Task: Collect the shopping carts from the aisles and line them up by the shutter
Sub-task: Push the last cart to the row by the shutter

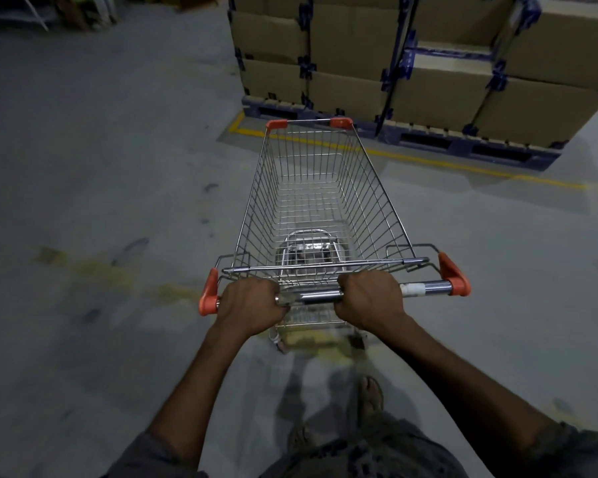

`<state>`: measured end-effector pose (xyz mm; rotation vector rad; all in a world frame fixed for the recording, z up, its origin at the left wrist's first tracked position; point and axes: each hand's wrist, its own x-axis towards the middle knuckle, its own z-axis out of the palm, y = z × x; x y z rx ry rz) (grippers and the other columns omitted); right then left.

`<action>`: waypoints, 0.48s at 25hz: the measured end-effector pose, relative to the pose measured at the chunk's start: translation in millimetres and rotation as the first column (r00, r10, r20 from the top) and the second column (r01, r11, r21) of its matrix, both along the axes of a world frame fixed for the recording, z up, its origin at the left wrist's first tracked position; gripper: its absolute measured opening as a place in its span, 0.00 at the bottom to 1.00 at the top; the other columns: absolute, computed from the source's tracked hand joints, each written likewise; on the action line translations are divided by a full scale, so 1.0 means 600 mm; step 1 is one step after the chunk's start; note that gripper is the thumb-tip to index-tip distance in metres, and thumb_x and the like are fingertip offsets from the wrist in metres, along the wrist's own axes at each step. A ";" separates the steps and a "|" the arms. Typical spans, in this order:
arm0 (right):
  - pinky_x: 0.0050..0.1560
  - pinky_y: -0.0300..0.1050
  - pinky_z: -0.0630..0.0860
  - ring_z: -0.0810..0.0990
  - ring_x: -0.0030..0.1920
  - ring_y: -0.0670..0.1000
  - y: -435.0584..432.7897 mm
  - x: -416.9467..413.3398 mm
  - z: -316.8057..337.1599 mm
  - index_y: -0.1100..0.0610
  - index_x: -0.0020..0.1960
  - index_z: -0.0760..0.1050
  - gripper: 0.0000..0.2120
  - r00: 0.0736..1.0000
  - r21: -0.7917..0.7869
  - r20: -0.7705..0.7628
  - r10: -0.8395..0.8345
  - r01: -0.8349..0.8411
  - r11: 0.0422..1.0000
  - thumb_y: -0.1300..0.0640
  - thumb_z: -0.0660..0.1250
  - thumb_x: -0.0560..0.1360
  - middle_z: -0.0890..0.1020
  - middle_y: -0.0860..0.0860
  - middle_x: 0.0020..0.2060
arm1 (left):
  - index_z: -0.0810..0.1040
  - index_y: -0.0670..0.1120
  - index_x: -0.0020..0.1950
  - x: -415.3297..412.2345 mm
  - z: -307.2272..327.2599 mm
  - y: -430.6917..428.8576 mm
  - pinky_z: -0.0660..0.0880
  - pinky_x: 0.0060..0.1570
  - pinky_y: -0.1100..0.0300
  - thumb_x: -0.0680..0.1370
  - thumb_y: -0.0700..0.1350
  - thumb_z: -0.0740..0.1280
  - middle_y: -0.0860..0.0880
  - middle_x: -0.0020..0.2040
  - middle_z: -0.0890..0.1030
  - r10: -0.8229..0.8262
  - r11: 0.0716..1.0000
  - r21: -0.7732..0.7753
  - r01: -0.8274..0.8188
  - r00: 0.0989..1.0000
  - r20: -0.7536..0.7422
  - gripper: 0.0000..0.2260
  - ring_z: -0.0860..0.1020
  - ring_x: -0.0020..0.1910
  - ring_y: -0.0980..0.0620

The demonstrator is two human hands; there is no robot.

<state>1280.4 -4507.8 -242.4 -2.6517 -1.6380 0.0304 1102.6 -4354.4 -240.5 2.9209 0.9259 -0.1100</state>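
Gripping the cart (320, 188) handle (320, 296), front rim near stacked boxes (359, 56).

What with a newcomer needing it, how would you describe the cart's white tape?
In front of the stacked cardboard boxes stands a wire shopping cart. On its handle, between the right hand and the orange end cap, sits the white tape: the only white patch on shiny metal.

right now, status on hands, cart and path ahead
Left hand and right hand gripping handle bar. Shopping cart empty. Palletised cardboard boxes dead ahead, open floor left.
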 end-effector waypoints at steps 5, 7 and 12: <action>0.35 0.43 0.67 0.82 0.36 0.59 0.055 0.060 -0.001 0.52 0.37 0.75 0.09 0.996 0.002 0.028 0.086 -0.087 0.996 0.47 0.68 0.64 0.82 0.52 0.33 | 0.81 0.52 0.50 0.033 -0.004 0.022 0.69 0.39 0.57 0.73 0.62 0.65 0.48 0.44 0.85 0.087 0.996 0.019 -0.087 0.996 0.028 0.16 0.84 0.45 0.45; 0.34 0.43 0.68 0.81 0.32 0.58 0.083 0.087 -0.005 0.50 0.34 0.69 0.09 0.991 0.018 0.014 0.136 -0.137 0.990 0.48 0.68 0.62 0.81 0.51 0.30 | 0.78 0.55 0.61 0.048 -0.004 0.034 0.72 0.40 0.56 0.73 0.61 0.67 0.47 0.45 0.86 0.137 0.990 0.016 -0.138 0.989 0.058 0.20 0.84 0.47 0.44; 0.27 0.41 0.67 0.78 0.26 0.55 0.148 0.154 -0.013 0.50 0.33 0.65 0.11 0.955 0.133 -0.004 0.298 -0.295 0.946 0.50 0.68 0.57 0.77 0.49 0.26 | 0.66 0.58 0.76 0.090 -0.015 0.067 0.76 0.47 0.55 0.73 0.63 0.67 0.47 0.50 0.86 0.256 0.964 0.048 -0.260 0.964 0.067 0.33 0.84 0.50 0.43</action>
